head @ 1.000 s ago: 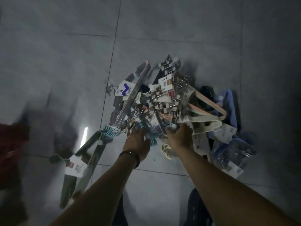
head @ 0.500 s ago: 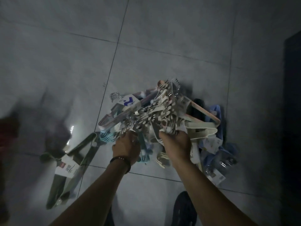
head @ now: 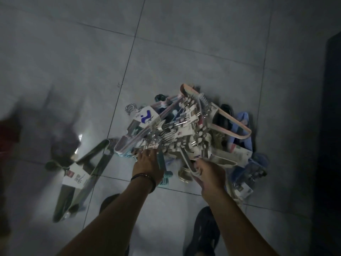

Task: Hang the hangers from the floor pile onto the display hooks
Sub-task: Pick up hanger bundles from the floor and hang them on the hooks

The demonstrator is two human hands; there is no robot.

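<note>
A tangled pile of hanger bundles (head: 177,133) lies on the grey tiled floor, with white clip hangers, pink ones and blue ones at its right edge. My left hand (head: 147,163), a dark band on its wrist, grips the pile's near left side where a labelled pink-and-white bundle (head: 140,126) sticks out. My right hand (head: 208,172) is closed on the white clip hangers at the pile's near right side. A separate dark green hanger bundle (head: 79,178) with a white label lies apart on the floor to the left. No display hooks are in view.
My two dark shoes (head: 204,235) stand just below the pile. A dark upright surface (head: 330,126) fills the right edge. Something red (head: 7,133) is blurred at the left edge. Bare floor tiles (head: 166,43) stretch beyond the pile.
The view has drawn back and tilted, so my shoes now show. Both hands stayed closed on the hanger bundles, and the clump has come up and shifted slightly right in the frame.
</note>
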